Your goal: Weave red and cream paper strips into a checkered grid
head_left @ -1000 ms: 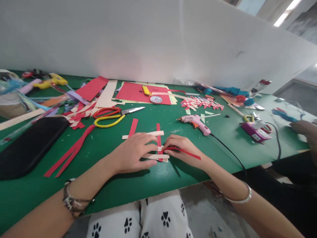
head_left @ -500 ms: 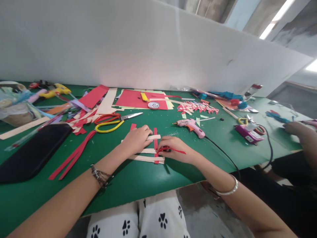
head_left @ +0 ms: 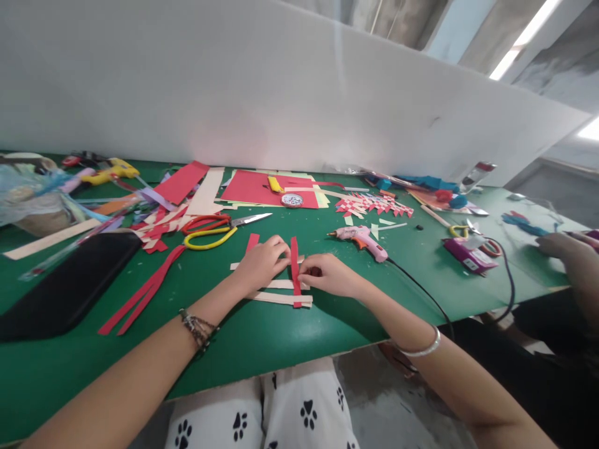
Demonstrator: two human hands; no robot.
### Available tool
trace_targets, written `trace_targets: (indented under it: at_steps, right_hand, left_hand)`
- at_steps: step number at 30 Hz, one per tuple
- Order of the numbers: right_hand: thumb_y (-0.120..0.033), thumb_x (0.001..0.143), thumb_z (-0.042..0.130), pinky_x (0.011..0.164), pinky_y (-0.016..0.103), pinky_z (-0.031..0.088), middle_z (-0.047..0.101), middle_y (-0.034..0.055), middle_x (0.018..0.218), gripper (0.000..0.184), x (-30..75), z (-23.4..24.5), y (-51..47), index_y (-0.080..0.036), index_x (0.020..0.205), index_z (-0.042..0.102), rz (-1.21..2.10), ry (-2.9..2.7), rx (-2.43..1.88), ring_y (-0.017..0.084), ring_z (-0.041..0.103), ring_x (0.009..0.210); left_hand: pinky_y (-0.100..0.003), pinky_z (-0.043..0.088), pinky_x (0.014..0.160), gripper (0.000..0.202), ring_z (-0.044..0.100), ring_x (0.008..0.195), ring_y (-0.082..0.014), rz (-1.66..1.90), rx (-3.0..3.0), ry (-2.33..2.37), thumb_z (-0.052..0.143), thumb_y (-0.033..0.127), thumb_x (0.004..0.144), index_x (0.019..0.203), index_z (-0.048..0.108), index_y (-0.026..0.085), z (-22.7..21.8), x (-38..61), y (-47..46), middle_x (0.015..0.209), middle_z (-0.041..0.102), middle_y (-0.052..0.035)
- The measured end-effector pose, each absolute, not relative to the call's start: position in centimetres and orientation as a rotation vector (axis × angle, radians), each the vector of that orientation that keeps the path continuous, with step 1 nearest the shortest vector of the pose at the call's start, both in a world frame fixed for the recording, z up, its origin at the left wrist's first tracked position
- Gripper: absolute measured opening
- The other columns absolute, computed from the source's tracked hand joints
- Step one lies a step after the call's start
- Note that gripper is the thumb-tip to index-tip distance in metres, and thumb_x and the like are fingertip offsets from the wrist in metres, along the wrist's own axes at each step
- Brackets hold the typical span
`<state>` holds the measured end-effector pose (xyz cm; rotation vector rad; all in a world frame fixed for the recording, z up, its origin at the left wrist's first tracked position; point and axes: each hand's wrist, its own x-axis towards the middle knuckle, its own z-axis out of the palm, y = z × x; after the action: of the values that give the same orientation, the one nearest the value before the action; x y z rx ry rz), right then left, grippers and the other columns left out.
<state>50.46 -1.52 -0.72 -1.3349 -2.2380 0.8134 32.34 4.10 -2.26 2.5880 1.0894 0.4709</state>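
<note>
Flat on the green table lies a small weave of cream paper strips crossed by upright red strips. The right-hand red paper strip runs over the cream ones between my hands. My left hand covers part of the weave, its fingers curled and closed on the strips by the red strip's left edge. My right hand pinches the red strip from the right, at about its middle. Another red strip shows its upper end beyond my left hand. The strips under my left palm are hidden.
Scissors with red and yellow handles lie beyond my left arm, near loose red strips and a black case. A pink glue gun with its cord lies to the right. Coloured sheets are at the back. Another person's hand is far right.
The red strip that was bent back over my right hand now stretches upward across the cream strips. The cream end that my left hand held raised now lies lower, behind the red strip.
</note>
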Motion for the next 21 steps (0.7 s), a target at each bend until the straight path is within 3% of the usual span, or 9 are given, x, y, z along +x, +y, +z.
trace_targets:
  at_steps: [5, 10, 13, 21]
  right_hand:
    - [-0.015, 0.076, 0.053, 0.053, 0.019, 0.03, 0.058, -0.0015, 0.061, 0.014, 50.1, -0.8, -1.7, -0.015, 0.064, 0.061, 0.808, -2.194, -1.447, 0.008, 0.045, 0.054]
    - [-0.032, 0.079, 0.054, 0.052, 0.021, 0.027, 0.056, -0.0014, 0.06, 0.024, 49.3, -0.8, -2.0, -0.015, 0.062, 0.06, 0.691, -2.134, -1.592, 0.008, 0.043, 0.054]
    - [-0.037, 0.077, 0.057, 0.051, 0.021, 0.024, 0.052, -0.0022, 0.057, 0.028, 48.9, -0.8, -2.2, -0.016, 0.058, 0.056, 0.586, -2.13, -1.694, 0.008, 0.04, 0.052]
    - [-0.031, 0.076, 0.059, 0.051, 0.02, 0.026, 0.056, -0.0027, 0.061, 0.017, 48.9, -1.0, -2.0, -0.017, 0.068, 0.054, 0.657, -2.09, -1.694, 0.009, 0.045, 0.054]
  left_hand:
    - [-0.024, 0.035, 0.054, 0.019, 0.049, 0.061, -0.0129, 0.555, 2.346, 1.121, 0.043, 0.032, 0.081, 0.078, 0.055, 0.018, -2.1, 32.1, 4.3, 0.083, 0.055, -0.0022]
    - [-0.023, 0.03, 0.049, 0.023, 0.043, 0.052, -0.0121, 0.573, 2.194, 1.119, 0.044, 0.04, 0.08, 0.076, 0.052, 0.019, -1.6, 31.6, 4.3, 0.059, 0.048, 0.0033]
    - [-0.023, 0.031, 0.051, 0.023, 0.044, 0.054, -0.0121, 0.582, 2.189, 1.093, 0.044, 0.041, 0.079, 0.076, 0.051, 0.019, -1.4, 31.5, 4.2, 0.06, 0.049, 0.0031]
    - [-0.022, 0.03, 0.049, 0.019, 0.039, 0.052, -0.0109, 0.615, 2.098, 1.038, 0.045, 0.037, 0.077, 0.073, 0.049, 0.019, -1.5, 31.2, 4.3, 0.057, 0.042, 0.0048]
